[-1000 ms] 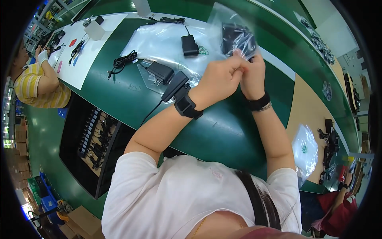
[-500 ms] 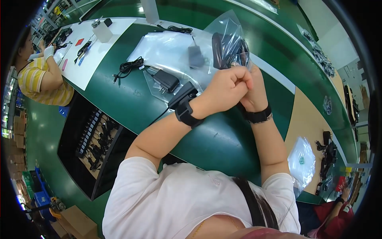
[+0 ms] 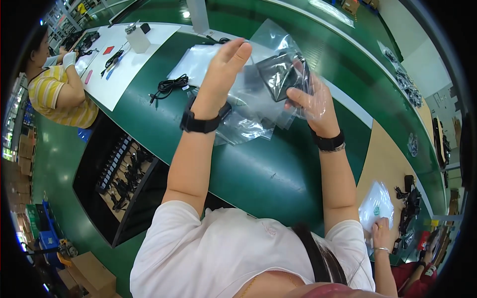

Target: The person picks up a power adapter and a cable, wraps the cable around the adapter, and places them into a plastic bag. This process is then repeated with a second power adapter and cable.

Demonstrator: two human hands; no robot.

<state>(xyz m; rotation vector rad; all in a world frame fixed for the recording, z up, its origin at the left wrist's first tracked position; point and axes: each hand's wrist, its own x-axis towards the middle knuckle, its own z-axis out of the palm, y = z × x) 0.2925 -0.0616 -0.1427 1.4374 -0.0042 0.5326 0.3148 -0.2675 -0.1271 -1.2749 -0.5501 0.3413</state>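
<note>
Above the far part of the green desk (image 3: pixel 248 171), the right hand (image 3: pixel 313 99) holds a clear bag (image 3: pixel 273 35), and inside this bag is a dark, flat thing (image 3: pixel 278 74), tilted, with shiny folds of plastic over it. The fingers of this hand are clamped on the bag together with the dark thing: the thumb lies on the near side, and the other fingers are seen partly through the plastic. The left hand (image 3: pixel 224 74) is raised to the left of the bag and apart from it, with the thumb beside the index finger; I cannot tell whether these fingers are closed or whether they hold something. Each wrist wears a black band. Behind the left hand lies a pile of clear bags (image 3: pixel 191 64), and more loose plastic (image 3: pixel 243 130) is spread on the desk between the two arms. Just beside the pile, on its left, is a coiled black cable (image 3: pixel 171 87). Farther left, a white bottle (image 3: pixel 138 43) and a small red piece (image 3: pixel 109 50) are on a white surface (image 3: pixel 112 92), where a co-worker in a yellow striped shirt (image 3: pixel 62 97) sits. At the lower right, the hand of another person (image 3: pixel 381 230) touches other clear bags (image 3: pixel 375 203), near black cables (image 3: pixel 411 206).
</note>
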